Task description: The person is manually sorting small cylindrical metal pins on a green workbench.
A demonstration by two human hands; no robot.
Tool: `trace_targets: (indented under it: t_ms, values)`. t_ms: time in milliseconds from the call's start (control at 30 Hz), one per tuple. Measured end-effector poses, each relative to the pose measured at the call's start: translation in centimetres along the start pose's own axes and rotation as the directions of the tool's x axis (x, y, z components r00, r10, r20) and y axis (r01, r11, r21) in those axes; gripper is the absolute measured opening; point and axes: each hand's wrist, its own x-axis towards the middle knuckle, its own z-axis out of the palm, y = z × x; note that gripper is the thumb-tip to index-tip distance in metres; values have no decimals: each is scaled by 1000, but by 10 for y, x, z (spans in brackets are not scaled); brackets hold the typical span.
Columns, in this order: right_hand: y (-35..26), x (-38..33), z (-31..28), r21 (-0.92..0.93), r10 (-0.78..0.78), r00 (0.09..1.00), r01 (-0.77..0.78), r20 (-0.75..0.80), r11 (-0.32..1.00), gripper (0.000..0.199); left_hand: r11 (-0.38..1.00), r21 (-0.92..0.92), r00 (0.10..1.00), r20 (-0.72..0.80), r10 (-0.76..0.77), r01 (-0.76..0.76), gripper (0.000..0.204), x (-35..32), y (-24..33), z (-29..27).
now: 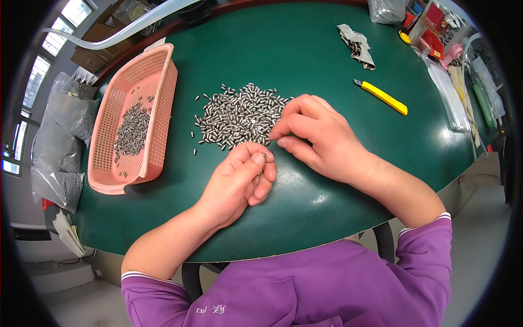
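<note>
A heap of small silver metal pins (237,115) lies on the green table (305,60). My left hand (239,182) rests just below the heap, fingers curled, with one small pin pinched between thumb and forefinger. My right hand (318,136) sits at the heap's right edge, its thumb and forefinger pinched together at the nearest pins; whether they hold one is hidden. The two hands' fingertips are almost touching.
A pink plastic basket (111,163) with several of the same pins stands to the left. A yellow utility knife (381,97) lies at the right, crumpled wrapping (357,46) behind it. Clear bags of pins (65,136) hang off the left edge. Boxes and packets crowd the far right.
</note>
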Motion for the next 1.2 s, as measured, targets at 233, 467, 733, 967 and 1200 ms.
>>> trace_targets:
  t_ms: [233,467,733,967,1200]
  values:
    - [2,-6,10,-64,-3,993,10,117,998,13,999,-40,1000,13,5,-5,21,0,0,-1]
    - [4,-7,15,-106,-47,993,58,104,993,11,999,-46,1000,21,-5,6,22,-1,1,-2]
    - [-5,3,-2,132,-15,1000,13,10,991,14,999,6,999,16,49,-50,17,0,-1,-1]
    - [-5,-2,3,123,-84,996,78,43,989,16,1000,25,1000,-10,-13,13,12,-1,-1,0]
    - [11,1,2,-88,32,994,-41,-102,995,18,999,-50,999,37,-1,3,19,1,0,-2]
